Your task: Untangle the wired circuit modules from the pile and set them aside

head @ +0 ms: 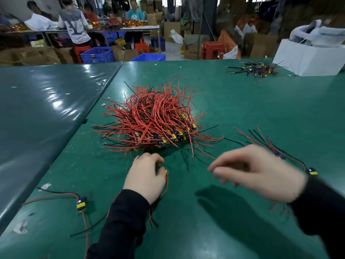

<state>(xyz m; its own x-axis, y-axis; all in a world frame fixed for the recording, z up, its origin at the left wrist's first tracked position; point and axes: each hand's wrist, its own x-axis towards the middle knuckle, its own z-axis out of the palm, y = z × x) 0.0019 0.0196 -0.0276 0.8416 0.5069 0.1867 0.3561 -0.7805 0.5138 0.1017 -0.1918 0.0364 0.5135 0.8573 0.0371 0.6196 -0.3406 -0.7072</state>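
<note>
Pile of red-and-black wired modules (155,120) heaped at mid-bench on the green bench (233,109). Left hand (145,176) just in front of the pile, fingers curled round one module with a yellow part, its red wire trailing back under the sleeve. Right hand (259,172) blurred above the bench, fingers loosely spread, grasping nothing visible. Sorted modules (291,156) beyond the right hand. Single module (81,202) near the left edge. Small bundle (255,69) beside a white box (306,57) at the far right corner.

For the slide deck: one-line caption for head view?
Left hand grips a wired module beside the red-wire pile; right hand hovers.
</note>
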